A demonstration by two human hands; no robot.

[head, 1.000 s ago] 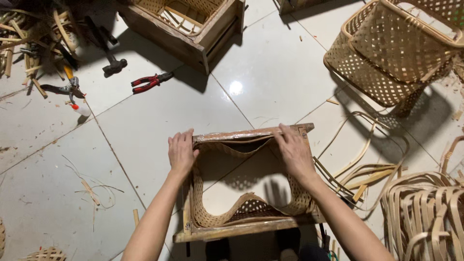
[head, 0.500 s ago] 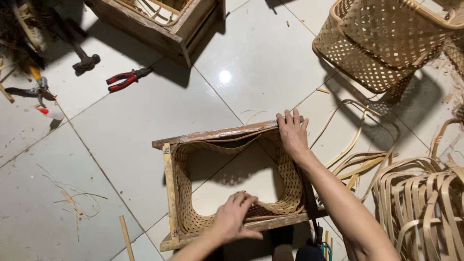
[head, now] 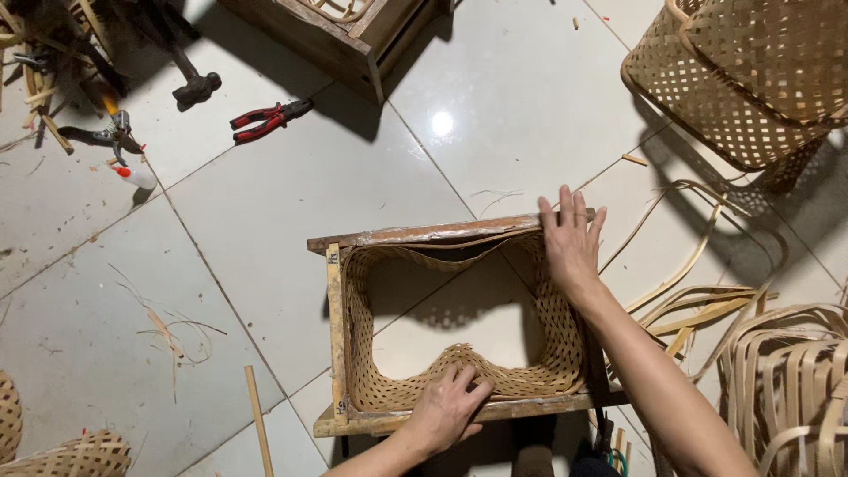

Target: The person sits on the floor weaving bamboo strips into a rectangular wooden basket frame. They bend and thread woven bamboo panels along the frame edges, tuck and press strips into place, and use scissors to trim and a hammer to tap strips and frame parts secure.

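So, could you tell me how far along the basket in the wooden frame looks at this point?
Done: a woven band already lines the wooden frame on all four sides. In hand: the left hand presses the buckled near wall down, while the right hand rests on the far right corner. Left: no bottom, with floor tile showing through, and loose strips lying unused.

Two hands (head: 572, 238), one wooden frame (head: 424, 235), one red pliers (head: 265, 119), one hammer (head: 196, 87), two finished baskets (head: 751, 79)
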